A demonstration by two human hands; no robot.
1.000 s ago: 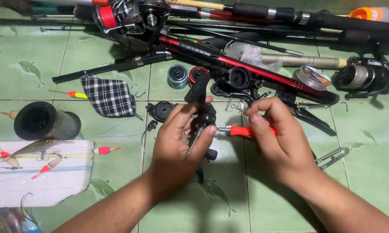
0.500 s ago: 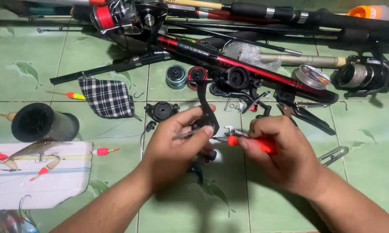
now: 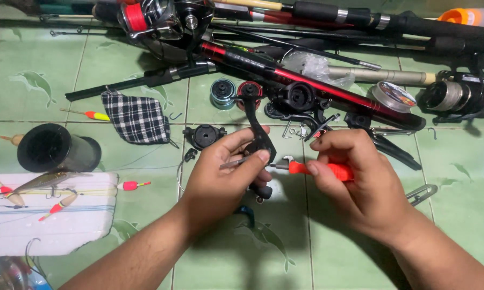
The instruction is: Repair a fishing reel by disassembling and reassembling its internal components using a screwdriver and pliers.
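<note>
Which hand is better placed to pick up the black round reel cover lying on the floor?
Left. The left hand is just beside the black round cover; the right hand is farther and grips the red-handled screwdriver.

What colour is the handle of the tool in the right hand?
Bright orange-red: the tool handle in the right hand, clearest in the head view.

The screwdriver (image 3: 312, 169) has a glossy orange plastic handle and a thin bare-metal shaft; the reel part (image 3: 259, 140) looks matt black — plastic or coated metal, hard to tell; the checked cloth (image 3: 136, 118) is soft woven fabric; the floor tiles (image 3: 349, 247) are glazed green ceramic — smooth, faintly shiny.
</note>
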